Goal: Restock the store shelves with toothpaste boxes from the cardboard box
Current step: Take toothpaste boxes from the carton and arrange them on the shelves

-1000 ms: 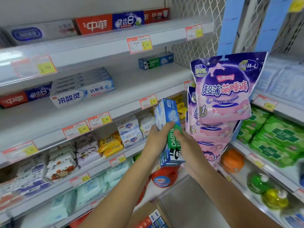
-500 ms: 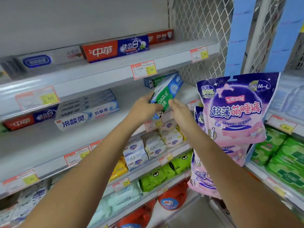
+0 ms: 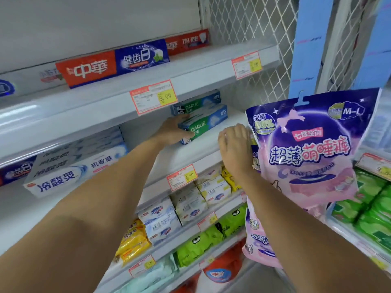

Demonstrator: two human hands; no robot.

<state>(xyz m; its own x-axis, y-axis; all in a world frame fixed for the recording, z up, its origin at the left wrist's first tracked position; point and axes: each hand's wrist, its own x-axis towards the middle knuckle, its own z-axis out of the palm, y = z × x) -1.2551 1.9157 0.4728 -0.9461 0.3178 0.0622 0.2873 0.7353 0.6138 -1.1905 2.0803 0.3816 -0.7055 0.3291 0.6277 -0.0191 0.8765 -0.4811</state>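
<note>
Head view of a store shelving unit. The front Darlie box, green and blue, lies on its long side on the middle shelf, its long axis slanted to the shelf edge. The left hand grips its left end: fingers curl over the top and the thumb lies on the printed face. The rear Darlie box lies just behind it, touching or nearly so. This makes two Darlie boxes in view; whether the front one is a single box or a stack cannot be told. The right hand hangs to the right of the front Darlie box and apart from it, holding nothing, with its fingers loosely bent; whether they touch the shelf cannot be told. Just right of that hand, a purple hanging bag covers the shelf's right end, and further bags of the kind hang beneath. Left of the front Darlie box, beyond a bare stretch of shelf, sits a stack of white boxes. On the shelf above it lies a red and blue box, with a red box beside that. Three price tags show on the shelf edges near the front Darlie box. Below it, the lower shelves carry white soap packs, yellow packs and green packs. Wire mesh rises behind and to its right.
</note>
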